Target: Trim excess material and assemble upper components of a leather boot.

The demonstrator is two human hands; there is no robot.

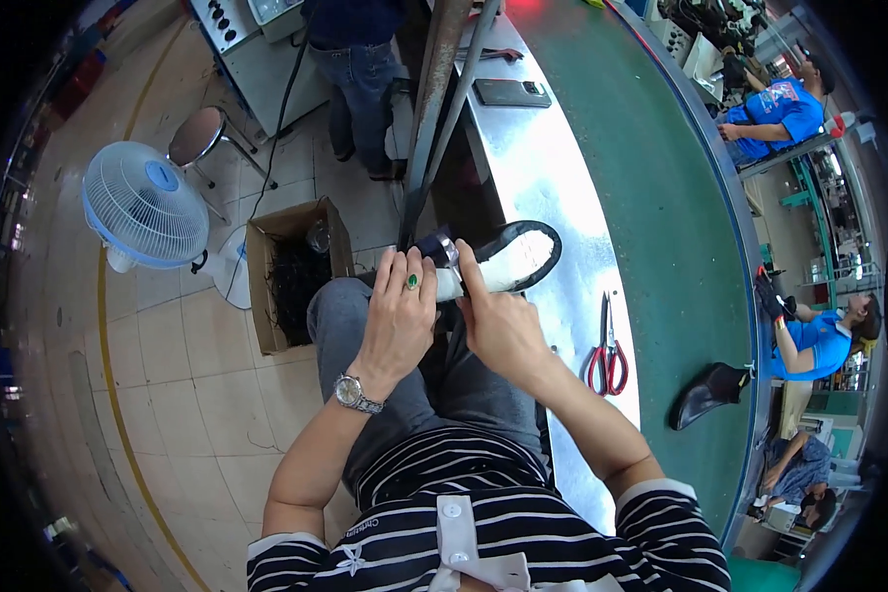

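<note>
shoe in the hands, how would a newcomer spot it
Beside the metal bench, the left hand and right hand are close together. The shoe juts out beyond them, pale and rimmed in black, unlike the dark boot on the green surface.

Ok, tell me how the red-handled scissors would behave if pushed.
The red-handled scissors probably slide easily, since the metal bench looks smooth and shiny. They should stay stiff, having metal-looking blades, and seem unlikely to roll, lying flat.

White-soled shoe (pixel 525 259) edged in black, red-handled scissors (pixel 609 345), silvery desk (pixel 582 197), green conveyor belt (pixel 651 187), black-and-white striped shirt (pixel 562 528), grey trousers (pixel 338 321), black boot (pixel 703 398), blue-and-white fan (pixel 146 212), brown box (pixel 337 242), green-stoned ring (pixel 412 281).
</note>
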